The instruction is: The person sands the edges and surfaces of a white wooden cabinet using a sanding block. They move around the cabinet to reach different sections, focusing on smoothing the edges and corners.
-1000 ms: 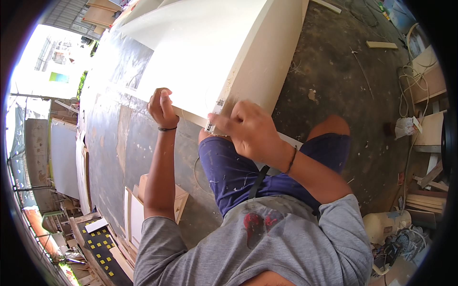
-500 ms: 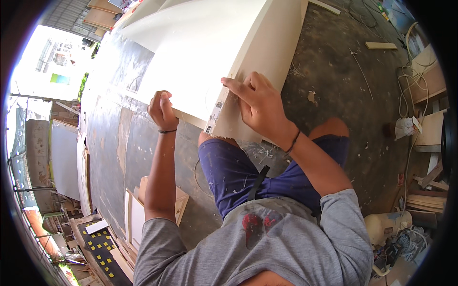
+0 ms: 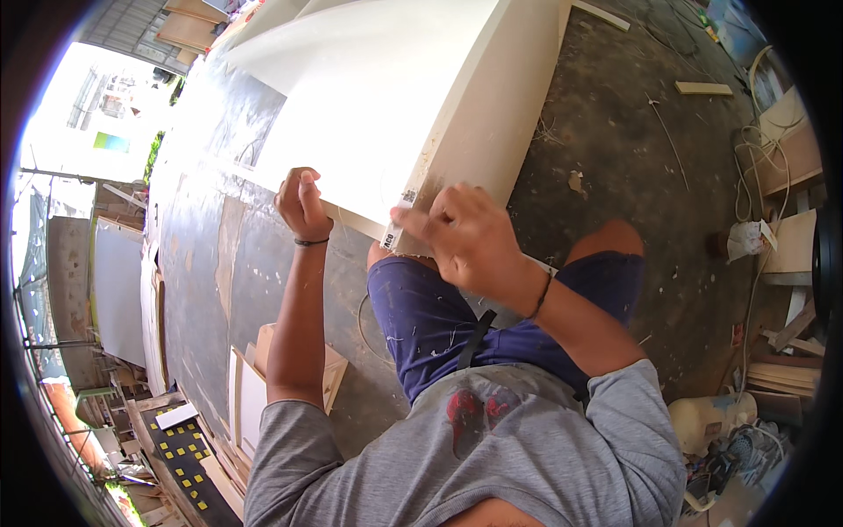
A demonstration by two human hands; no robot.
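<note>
A large white box-like panel piece point(image 3: 369, 105) stands in front of me, its inside glaring with light. Along its right side runs a pale narrow edge point(image 3: 432, 145) with a printed label near the closest corner. My left hand point(image 3: 303, 204) is closed over the near edge of the panel piece, thumb uppermost. At the labelled corner is my right hand point(image 3: 474, 237), slightly blurred. Its index finger reaches onto the narrow edge and the other fingers are curled; anything small in them is hidden.
Wood offcuts point(image 3: 704, 89) and scraps lie on the dark stained floor point(image 3: 632, 140). Tangled cables point(image 3: 762, 162) and boards line the right side. A beige tank point(image 3: 716, 420) stands at lower right. Pale wooden frames point(image 3: 248, 400) stand at my left, by a black surface with yellow squares point(image 3: 183, 455).
My right hand has slid along the narrow edge toward me, down to the labelled corner. My left hand stays at the near edge.
</note>
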